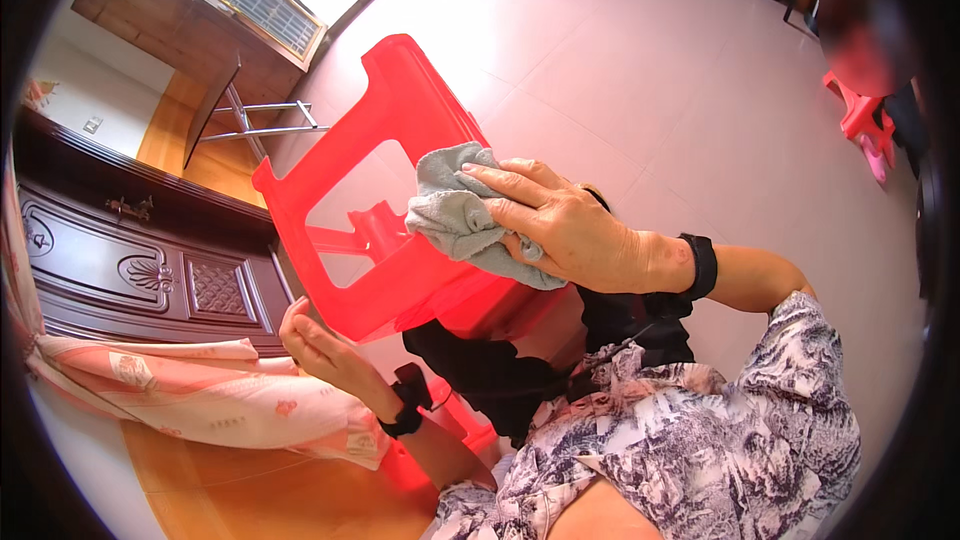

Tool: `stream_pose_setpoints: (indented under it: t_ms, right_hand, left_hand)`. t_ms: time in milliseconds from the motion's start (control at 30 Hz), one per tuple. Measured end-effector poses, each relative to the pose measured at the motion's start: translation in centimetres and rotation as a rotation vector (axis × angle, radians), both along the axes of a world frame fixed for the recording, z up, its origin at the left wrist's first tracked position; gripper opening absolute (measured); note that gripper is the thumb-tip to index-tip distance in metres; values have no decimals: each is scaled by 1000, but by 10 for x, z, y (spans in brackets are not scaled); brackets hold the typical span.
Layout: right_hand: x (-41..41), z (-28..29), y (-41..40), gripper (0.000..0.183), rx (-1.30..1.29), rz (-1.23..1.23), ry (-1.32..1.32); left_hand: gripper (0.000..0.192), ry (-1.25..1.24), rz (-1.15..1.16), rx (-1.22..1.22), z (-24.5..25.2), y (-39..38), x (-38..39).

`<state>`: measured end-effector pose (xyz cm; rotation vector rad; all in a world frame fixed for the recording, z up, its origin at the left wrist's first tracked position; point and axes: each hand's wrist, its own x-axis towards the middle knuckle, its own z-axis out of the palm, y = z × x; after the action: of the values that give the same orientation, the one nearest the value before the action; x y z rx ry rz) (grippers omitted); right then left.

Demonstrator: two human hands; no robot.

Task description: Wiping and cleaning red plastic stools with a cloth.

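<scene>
A red plastic stool (352, 154) is tilted in front of me, its open side frame and legs facing up and left. My right hand (562, 221) grips a crumpled grey-green cloth (457, 217) and presses it against the stool's upper side. My left hand (326, 352) is at the stool's lower left corner, its fingers bent and raised beside the red edge; whether it bears the stool's weight is hard to see. Both wrists wear black straps.
Left are a dark carved wooden door (180, 270), a pink patterned curtain (210, 397) and a folding table with metal legs (247, 116). Another red stool (862, 116) stands far right near a blurred person. Beneath my left forearm is more red plastic (409, 465). Chairs line the top right.
</scene>
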<state>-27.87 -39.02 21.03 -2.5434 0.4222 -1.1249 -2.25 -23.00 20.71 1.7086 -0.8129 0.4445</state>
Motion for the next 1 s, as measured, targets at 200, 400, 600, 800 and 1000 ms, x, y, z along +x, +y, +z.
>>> stream_pose_setpoints:
  t_ms: [200,400,600,800,1000]
  right_hand:
    - [2,17,4,46,89,22,-80]
    - [11,19,9,40,-340,-139,-4]
    - [33,36,-17,32,-243,-158,-56]
    - [62,58,-82,36,-90,-106,-100]
    - [86,57,-138,35,18,-200,-197]
  left_hand:
    - [19,-457,-335,365,45,-44,-86]
    - [22,-544,-231,477,27,-57,-91]
    - [26,-562,-217,523,31,-55,-91]
    - [28,-557,-225,559,44,-58,-102]
    - [26,-544,-258,536,49,-61,-104]
